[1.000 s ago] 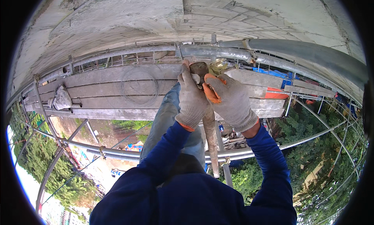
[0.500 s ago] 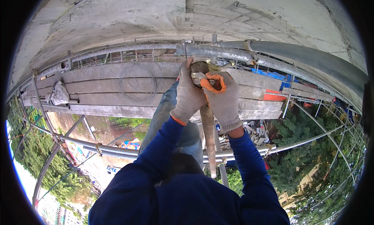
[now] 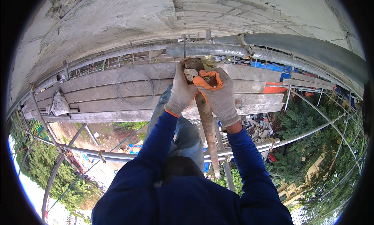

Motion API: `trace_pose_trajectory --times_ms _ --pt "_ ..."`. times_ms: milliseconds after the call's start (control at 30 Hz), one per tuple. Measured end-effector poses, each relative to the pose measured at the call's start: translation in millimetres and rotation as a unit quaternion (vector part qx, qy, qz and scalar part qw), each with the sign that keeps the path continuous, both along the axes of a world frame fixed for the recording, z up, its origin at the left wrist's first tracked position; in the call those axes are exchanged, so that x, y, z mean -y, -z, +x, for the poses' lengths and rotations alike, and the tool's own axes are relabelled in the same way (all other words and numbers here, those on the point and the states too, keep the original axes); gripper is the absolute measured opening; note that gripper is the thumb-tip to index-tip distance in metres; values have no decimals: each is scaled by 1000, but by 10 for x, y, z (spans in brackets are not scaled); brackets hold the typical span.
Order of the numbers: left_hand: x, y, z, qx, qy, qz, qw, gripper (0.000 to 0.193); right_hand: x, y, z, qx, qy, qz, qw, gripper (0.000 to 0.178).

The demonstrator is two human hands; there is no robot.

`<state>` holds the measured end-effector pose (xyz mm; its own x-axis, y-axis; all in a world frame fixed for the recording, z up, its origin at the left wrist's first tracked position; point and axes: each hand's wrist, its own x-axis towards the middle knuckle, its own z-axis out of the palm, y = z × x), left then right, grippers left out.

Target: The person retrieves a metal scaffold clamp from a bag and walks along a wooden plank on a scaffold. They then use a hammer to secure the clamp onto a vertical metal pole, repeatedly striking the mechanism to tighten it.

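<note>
Head view, upper centre: left hand (image 3: 181, 88) in grey knit glove with orange cuff edge, half curled, fingers up along left side of a metal fitting (image 3: 191, 73), touching it. Cannot tell whether gripped round fitting or round pole (image 3: 207, 125); contact hidden by the glove.

Just right of it: right hand (image 3: 220, 94), grey glove with orange palm, thumb and fingers bent inward, loosely cupped. Close against right side of fitting; something dark inside the curl, too small to name, so cannot tell what, if anything, is in the grasp.

Pole: brown, stained, slightly tilted, down from between both hands at upper centre to a lower end right of lower centre. Fitting at its upper part, between the gloves. Brown stub (image 3: 193, 63) just above fitting; cannot tell whether part of pole. Yellowish metal piece (image 3: 210, 61) right behind right hand, partly covered.

Under hands: grey planks (image 3: 97, 82) across mid frame. Wire coil (image 3: 154, 88) on planks, left of left hand. Pale bag (image 3: 61, 102) at far left. Thick grey pipe (image 3: 296, 43) at upper right, concrete wall (image 3: 117, 14) along top. Orange sheet (image 3: 274, 88) at right of planks. Light jeans (image 3: 187, 135) at centre, blue sleeves (image 3: 154, 137) from lower edge. Rubble (image 3: 255, 127) and trees (image 3: 300, 135) below, at right.
</note>
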<state>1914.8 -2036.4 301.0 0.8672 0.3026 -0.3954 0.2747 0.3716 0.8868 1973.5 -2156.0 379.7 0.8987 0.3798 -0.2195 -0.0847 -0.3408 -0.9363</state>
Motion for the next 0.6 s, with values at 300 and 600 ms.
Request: trace_pose_trajectory --times_ms 300,600 --pt "67 -479 219 27 18 -65 997 91 122 -212 291 -132 49 5 990 26" --pt "-110 -253 -27 69 -17 -130 989 59 55 -74 151 -181 104 112 971 24"
